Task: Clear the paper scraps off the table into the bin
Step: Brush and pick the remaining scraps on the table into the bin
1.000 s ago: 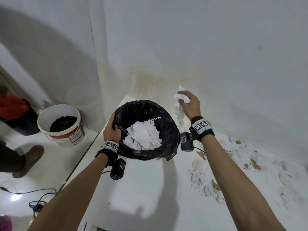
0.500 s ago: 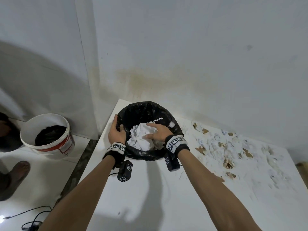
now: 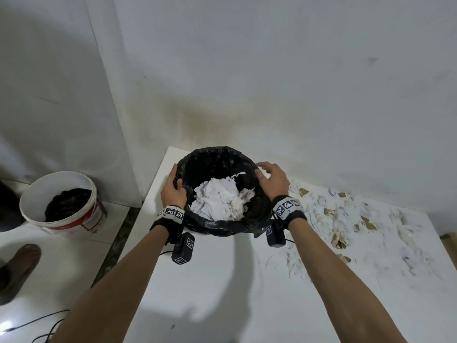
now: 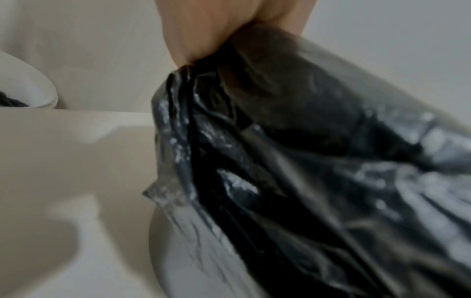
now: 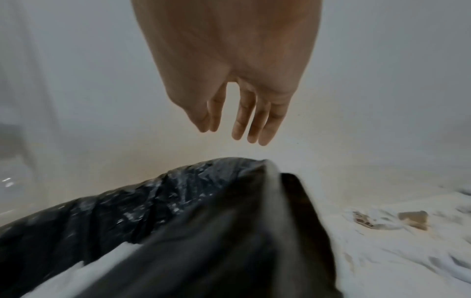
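A round bin point(image 3: 217, 157) lined with a black plastic bag point(image 4: 293, 161) stands at the far left corner of the white table point(image 3: 197, 280). Crumpled white paper point(image 3: 218, 199) fills its bottom. My left hand point(image 3: 174, 189) grips the bin's left rim, thumb inside, fingers curled over the bag point(image 4: 193, 36). My right hand point(image 3: 270, 178) hovers over the right rim with fingers straight and loose point(image 5: 244, 113), holding nothing. White and brown paper scraps point(image 3: 346, 219) are strewn across the table's right side point(image 5: 382, 221).
A white bucket point(image 3: 37, 194) with dark contents stands on the floor to the left, beside a person's foot point(image 3: 19, 266). Cables point(image 3: 49, 328) lie on the floor. The wall point(image 3: 272, 82) runs close behind the table.
My right hand carried a paper wad from the wall side into the bin, pressed it down, then lifted out empty to the right rim. The left hand kept its grip.
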### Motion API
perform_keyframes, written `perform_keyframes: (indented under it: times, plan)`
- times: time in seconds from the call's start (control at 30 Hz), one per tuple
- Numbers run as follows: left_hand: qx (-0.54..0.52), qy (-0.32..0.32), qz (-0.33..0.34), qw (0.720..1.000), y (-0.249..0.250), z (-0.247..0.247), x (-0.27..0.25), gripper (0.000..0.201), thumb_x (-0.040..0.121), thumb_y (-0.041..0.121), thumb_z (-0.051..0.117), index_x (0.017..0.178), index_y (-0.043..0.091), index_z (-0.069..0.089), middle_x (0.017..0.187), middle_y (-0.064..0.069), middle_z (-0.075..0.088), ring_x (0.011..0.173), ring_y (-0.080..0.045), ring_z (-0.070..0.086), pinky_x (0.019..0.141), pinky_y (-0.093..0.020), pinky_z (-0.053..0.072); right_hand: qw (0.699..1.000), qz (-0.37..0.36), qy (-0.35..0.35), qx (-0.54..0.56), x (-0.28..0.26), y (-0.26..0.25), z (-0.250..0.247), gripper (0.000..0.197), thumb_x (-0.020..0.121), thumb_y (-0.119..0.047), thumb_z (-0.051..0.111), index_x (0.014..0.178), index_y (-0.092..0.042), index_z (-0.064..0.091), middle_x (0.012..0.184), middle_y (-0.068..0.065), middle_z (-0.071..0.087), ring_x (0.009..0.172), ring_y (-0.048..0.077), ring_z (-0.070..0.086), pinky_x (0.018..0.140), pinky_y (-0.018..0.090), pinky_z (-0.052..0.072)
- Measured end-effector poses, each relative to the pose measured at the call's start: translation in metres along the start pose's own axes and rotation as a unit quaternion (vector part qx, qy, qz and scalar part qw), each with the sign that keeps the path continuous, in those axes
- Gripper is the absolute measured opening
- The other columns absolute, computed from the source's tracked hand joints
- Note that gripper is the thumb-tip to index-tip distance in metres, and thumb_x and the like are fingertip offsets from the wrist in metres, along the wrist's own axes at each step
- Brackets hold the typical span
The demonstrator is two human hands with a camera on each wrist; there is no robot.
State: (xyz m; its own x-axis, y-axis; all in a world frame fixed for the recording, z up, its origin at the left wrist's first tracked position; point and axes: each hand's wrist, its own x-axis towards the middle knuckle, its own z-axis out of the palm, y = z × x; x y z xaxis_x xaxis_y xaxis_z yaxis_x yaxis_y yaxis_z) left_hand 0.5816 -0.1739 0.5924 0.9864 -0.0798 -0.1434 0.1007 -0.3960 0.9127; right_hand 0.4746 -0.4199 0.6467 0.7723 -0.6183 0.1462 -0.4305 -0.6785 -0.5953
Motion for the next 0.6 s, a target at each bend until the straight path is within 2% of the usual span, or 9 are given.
perform_keyframes:
  times: [0.07, 0.13, 0.17, 0.2, 0.23, 0.3, 0.37, 0.5, 0.6]
  plan:
    - [-0.002, 0.016, 0.004, 1.000, 0.004, 0.002, 0.001, 0.043, 0.100, 0.015, 0.042, 0.141, 0.028, 0.041, 0.106, -0.007, 0.066, 0.061, -0.012, 0.045, 0.077, -0.022, 0.040, 0.998, 0.022, 0.044, 0.029, 0.009, 0.023, -0.011, 0.019, 0.091, -0.025, 0.057, 0.108, -0.025, 0.067, 0.107, 0.005, 0.064, 0.099, 0.018, 0.061, 0.082, 0.028, 0.046]
    - [0.003, 0.026, 0.016, 1.000, 0.010, 0.002, 0.002, 0.042, 0.100, 0.026, 0.041, 0.141, 0.024, 0.041, 0.104, -0.005, 0.067, 0.059, -0.002, 0.043, 0.078, -0.025, 0.046, 0.997, 0.043, 0.054, 0.031, 0.016, 0.048, -0.016, 0.022, 0.091, -0.019, 0.055, 0.110, -0.023, 0.066, 0.109, 0.007, 0.064, 0.100, 0.020, 0.060, 0.080, 0.025, 0.042]
    - [0.013, 0.032, 0.019, 0.999, 0.012, 0.002, 0.005, 0.043, 0.099, 0.030, 0.040, 0.142, 0.023, 0.040, 0.112, -0.008, 0.066, 0.067, -0.009, 0.053, 0.078, -0.028, 0.046, 0.997, 0.050, 0.048, 0.026, 0.019, 0.061, -0.015, 0.023, 0.092, -0.018, 0.055, 0.112, -0.022, 0.065, 0.110, 0.007, 0.063, 0.100, 0.021, 0.060, 0.080, 0.025, 0.041]
    - [0.022, 0.042, 0.015, 0.999, 0.012, 0.002, 0.009, 0.042, 0.100, 0.027, 0.040, 0.142, 0.023, 0.040, 0.125, -0.009, 0.061, 0.086, -0.022, 0.061, 0.085, -0.031, 0.045, 0.997, 0.059, 0.035, 0.018, 0.020, 0.074, -0.013, 0.025, 0.091, -0.017, 0.054, 0.113, -0.022, 0.064, 0.111, 0.007, 0.063, 0.101, 0.022, 0.059, 0.080, 0.027, 0.042]
    - [0.026, 0.056, 0.005, 0.998, 0.010, 0.003, 0.013, 0.042, 0.100, 0.020, 0.042, 0.142, 0.023, 0.040, 0.136, -0.007, 0.054, 0.108, -0.029, 0.058, 0.094, -0.032, 0.042, 0.997, 0.071, 0.017, 0.009, 0.022, 0.087, -0.008, 0.026, 0.091, -0.017, 0.054, 0.115, -0.023, 0.063, 0.113, 0.008, 0.062, 0.103, 0.023, 0.059, 0.082, 0.029, 0.043]
    - [0.024, 0.084, -0.011, 0.996, 0.006, 0.004, 0.022, 0.044, 0.099, 0.013, 0.042, 0.142, 0.023, 0.040, 0.143, -0.004, 0.046, 0.128, -0.027, 0.046, 0.105, -0.030, 0.035, 0.995, 0.097, -0.029, -0.017, 0.026, 0.111, 0.004, 0.031, 0.091, -0.018, 0.055, 0.121, -0.023, 0.060, 0.119, 0.010, 0.059, 0.109, 0.026, 0.056, 0.087, 0.035, 0.045]
    - [0.021, 0.114, -0.027, 0.993, 0.003, 0.005, 0.028, 0.045, 0.098, 0.012, 0.042, 0.142, 0.023, 0.039, 0.145, -0.003, 0.044, 0.132, -0.025, 0.042, 0.108, -0.029, 0.031, 0.989, 0.104, -0.087, -0.054, 0.033, 0.129, 0.016, 0.041, 0.090, -0.021, 0.059, 0.130, -0.024, 0.053, 0.128, 0.014, 0.053, 0.119, 0.031, 0.048, 0.093, 0.040, 0.043]
    - [0.012, 0.191, -0.059, 0.980, -0.004, 0.009, 0.029, 0.046, 0.098, 0.012, 0.041, 0.143, 0.022, 0.038, 0.147, -0.004, 0.041, 0.134, -0.021, 0.038, 0.107, -0.022, 0.027, 0.955, 0.124, -0.230, -0.140, 0.043, 0.150, 0.040, 0.090, 0.075, -0.054, 0.072, 0.148, -0.040, 0.022, 0.156, 0.011, 0.018, 0.142, 0.038, 0.018, 0.107, 0.059, 0.025]
    - [-0.006, 0.236, -0.042, 0.971, -0.011, 0.016, 0.028, 0.047, 0.097, 0.009, 0.041, 0.143, 0.018, 0.039, 0.146, -0.004, 0.042, 0.135, -0.020, 0.037, 0.108, -0.020, 0.027, 0.929, 0.134, -0.307, -0.154, 0.054, 0.164, 0.056, 0.115, 0.059, -0.074, 0.072, 0.146, -0.051, 0.000, 0.160, 0.003, -0.009, 0.145, 0.040, -0.005, 0.108, 0.069, 0.008]
